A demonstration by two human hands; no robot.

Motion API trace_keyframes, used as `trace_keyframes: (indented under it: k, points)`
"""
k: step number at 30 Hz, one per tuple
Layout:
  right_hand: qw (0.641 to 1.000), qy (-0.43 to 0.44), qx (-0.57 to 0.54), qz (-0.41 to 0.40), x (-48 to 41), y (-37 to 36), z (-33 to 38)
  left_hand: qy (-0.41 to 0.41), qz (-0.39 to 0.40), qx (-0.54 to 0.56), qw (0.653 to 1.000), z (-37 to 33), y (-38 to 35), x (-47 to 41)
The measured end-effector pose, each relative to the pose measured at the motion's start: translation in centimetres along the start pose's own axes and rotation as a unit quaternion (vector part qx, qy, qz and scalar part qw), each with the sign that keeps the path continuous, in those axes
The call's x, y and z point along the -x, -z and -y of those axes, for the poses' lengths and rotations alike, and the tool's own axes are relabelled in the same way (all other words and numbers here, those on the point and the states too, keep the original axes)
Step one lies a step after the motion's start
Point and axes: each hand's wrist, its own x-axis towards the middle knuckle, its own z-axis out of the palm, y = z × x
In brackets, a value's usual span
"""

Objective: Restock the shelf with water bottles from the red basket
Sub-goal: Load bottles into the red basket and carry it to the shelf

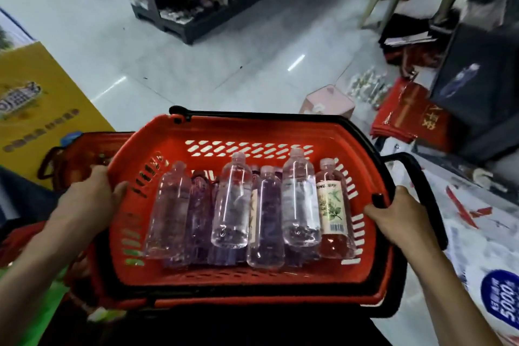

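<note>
Red basket (pixel 247 132) rim gripped — left hand (pixel 87 199); right hand (pixel 393 219).

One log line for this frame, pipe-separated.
carry | left hand and right hand grip red basket rims | water bottles lying inside | none shelved yet
</note>
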Motion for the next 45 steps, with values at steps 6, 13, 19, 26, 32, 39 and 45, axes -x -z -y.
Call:
trace_keyframes:
  k: [6, 13, 19, 26, 32, 39, 45]
  points:
    - [0.998, -0.053, -0.018, -0.025, -10.5, 0.0, 7.6, -0.081, 0.022, 0.006, 0.996, -9.0, 1.9, -16.2]
    - [0.991, -0.110, -0.046, -0.055, -20.9, 1.3, 13.9, -0.139, 0.059, -0.003, 0.988, -20.3, 2.8, -30.4]
    - [0.988, -0.135, -0.052, -0.057, -33.9, 1.4, 18.1, -0.161, 0.076, -0.018, 0.984, -31.2, 1.1, -42.0]
    - [0.992, -0.096, -0.061, -0.061, -52.4, 4.1, 26.1, -0.128, 0.065, -0.016, 0.989, -43.1, 1.8, -55.2]
    - [0.992, -0.097, -0.043, -0.062, -64.8, 5.5, 33.0, -0.124, 0.055, -0.017, 0.991, -51.0, 2.4, -66.2]
    - [0.984, -0.145, -0.071, -0.069, -77.7, 3.0, 42.1, -0.166, 0.081, -0.044, 0.982, -61.3, 2.4, -84.0]
    - [0.967, -0.222, -0.094, -0.081, -84.6, 3.4, 48.1, -0.218, 0.098, -0.078, 0.968, -71.8, 3.8, -96.2]
